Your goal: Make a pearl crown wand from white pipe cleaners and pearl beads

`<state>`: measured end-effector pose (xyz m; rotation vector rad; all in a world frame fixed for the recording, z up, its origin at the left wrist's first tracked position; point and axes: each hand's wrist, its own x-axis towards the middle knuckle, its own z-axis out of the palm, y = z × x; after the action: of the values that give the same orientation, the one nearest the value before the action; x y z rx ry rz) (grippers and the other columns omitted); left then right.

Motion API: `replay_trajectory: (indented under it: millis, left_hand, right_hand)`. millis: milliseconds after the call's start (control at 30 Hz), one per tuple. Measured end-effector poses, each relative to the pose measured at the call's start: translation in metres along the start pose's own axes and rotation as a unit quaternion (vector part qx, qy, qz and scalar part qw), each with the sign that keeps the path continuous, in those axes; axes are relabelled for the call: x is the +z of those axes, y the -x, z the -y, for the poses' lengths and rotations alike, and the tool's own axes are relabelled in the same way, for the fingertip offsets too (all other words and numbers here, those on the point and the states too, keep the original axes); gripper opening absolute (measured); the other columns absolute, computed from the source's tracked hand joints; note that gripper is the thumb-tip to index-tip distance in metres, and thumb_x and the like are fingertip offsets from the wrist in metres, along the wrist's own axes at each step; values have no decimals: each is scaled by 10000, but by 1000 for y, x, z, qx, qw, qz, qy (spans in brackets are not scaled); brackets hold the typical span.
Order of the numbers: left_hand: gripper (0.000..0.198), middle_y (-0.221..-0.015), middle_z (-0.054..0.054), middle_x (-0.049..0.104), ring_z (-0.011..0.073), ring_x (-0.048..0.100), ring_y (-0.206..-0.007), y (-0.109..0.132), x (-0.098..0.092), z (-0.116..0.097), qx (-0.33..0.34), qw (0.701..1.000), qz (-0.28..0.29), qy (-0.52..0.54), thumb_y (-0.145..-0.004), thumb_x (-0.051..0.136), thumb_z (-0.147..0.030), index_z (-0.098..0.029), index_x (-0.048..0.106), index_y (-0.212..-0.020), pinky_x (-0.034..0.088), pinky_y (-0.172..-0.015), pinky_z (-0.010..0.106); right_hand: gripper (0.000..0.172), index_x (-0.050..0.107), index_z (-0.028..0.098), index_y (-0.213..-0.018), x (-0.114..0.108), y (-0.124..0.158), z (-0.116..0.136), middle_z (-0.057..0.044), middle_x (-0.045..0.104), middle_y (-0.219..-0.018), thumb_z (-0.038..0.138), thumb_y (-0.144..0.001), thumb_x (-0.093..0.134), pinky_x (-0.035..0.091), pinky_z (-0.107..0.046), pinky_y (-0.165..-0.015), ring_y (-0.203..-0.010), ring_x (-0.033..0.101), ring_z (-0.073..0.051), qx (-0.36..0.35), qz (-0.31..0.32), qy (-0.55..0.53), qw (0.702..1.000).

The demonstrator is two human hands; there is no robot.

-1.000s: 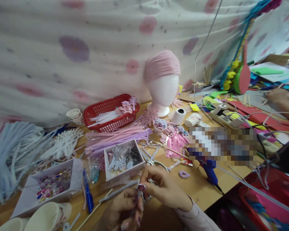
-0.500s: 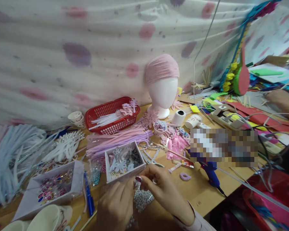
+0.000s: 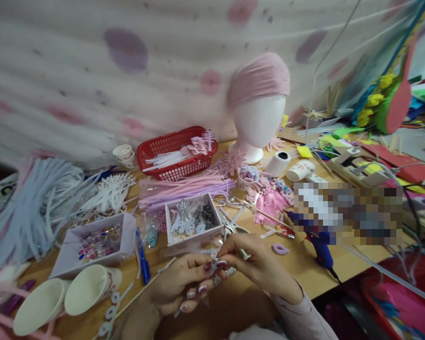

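Note:
Low in the middle, both hands meet over a small clear plastic bag of pearly beads [image 3: 217, 279], mostly hidden by fingers. My left hand [image 3: 187, 278] is closed around the bag from the left, fingers curled beneath it. Pinching the bag's crumpled top from the right is my right hand [image 3: 248, 259]. Just beyond the hands sits a white box [image 3: 169, 222] with pale blue flowers and small packets of beads. Scissors [image 3: 230, 229] lie open behind my right hand, and a lilac fuzzy ring [image 3: 279, 249] rests to its right.
A blue glue gun [image 3: 322, 250] lies at the right, near a power strip [image 3: 352, 163]. Behind stand a red basket [image 3: 179, 174] and a white mannequin head [image 3: 258, 120]. Paper cups [image 3: 88, 288], a blue pen [image 3: 143, 264] and a box of gems [image 3: 127, 231] are at left.
The bead bag has been lifted off the table between my hands. My left hand has turned so its fingertips show, and the camera view has shifted left and down.

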<state>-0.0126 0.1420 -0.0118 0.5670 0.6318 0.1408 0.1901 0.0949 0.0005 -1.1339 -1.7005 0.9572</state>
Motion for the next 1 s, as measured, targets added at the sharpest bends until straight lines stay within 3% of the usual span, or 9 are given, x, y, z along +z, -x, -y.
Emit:
replay_trajectory:
  millis: [133, 233, 333, 467, 567, 633, 833, 1000]
  left_hand:
    - [357, -532, -29, 540, 27, 403, -346, 0, 5, 4, 101, 986, -99, -85, -658, 844, -437, -103, 749, -744, 370, -336, 146]
    - [213, -603, 9, 607, 99, 555, -456, 3, 15, 6, 213, 928, -203, -227, -742, 766, -337, -124, 759, -746, 464, -439, 195]
    - [121, -718, 50, 687, 161, 646, -633, 7, 22, 11, 350, 799, -291, -393, -813, 658, -190, -164, 770, -777, 527, -583, 236]
    - [214, -762, 56, 732, 174, 677, -720, 9, 25, 20, 498, 610, -324, -524, -844, 581, -59, -183, 747, -895, 529, -688, 246]
    - [263, -756, 47, 739, 154, 677, -688, 6, 26, 26, 552, 522, -335, -557, -845, 564, -14, -179, 721, -976, 525, -692, 237]
    - [280, -763, 45, 741, 149, 677, -686, 3, 26, 31, 567, 493, -347, -562, -851, 567, -10, -184, 707, -1020, 528, -694, 234]
    - [323, -807, 45, 747, 160, 692, -739, -1, 19, 43, 577, 466, -378, -554, -864, 578, -16, -216, 681, -1096, 538, -742, 252]
    - [409, -832, 59, 758, 160, 705, -777, -2, 15, 40, 591, 421, -373, -578, -818, 591, 51, -193, 687, -1132, 534, -798, 239]
  right_hand:
    - [168, 659, 183, -815, 2, 0, 0, -11, 706, -700, 300, -931, 629, 462, -211, -592, -626, 639, -124, 31, -8, -7, 999]
    - [148, 675, 187, -840, 4, 0, 0, -10, 714, -706, 300, -928, 635, 465, -211, -581, -621, 642, -125, 27, -23, 14, 999]
    - [139, 689, 191, -849, 7, 1, -1, -13, 714, -698, 311, -912, 659, 463, -215, -563, -599, 631, -124, 18, -50, 30, 998]
    - [133, 700, 202, -844, 12, 4, -2, -16, 716, -688, 327, -890, 689, 466, -225, -540, -578, 624, -130, -2, -102, 32, 994]
    - [120, 700, 206, -825, 19, 7, -1, -14, 717, -682, 312, -881, 700, 476, -227, -544, -576, 627, -131, -8, -137, 21, 990]
    - [120, 699, 206, -818, 25, 9, -2, -13, 712, -674, 309, -880, 701, 483, -232, -543, -569, 623, -133, 0, -159, -2, 987]
    - [161, 694, 199, -817, 42, 18, -5, -18, 688, -676, 332, -902, 665, 488, -227, -535, -574, 619, -132, 67, -178, -98, 977]
    - [251, 648, 183, -780, 52, 14, -6, -9, 647, -636, 407, -892, 665, 467, -219, -545, -567, 589, -121, 112, -174, -222, 953]
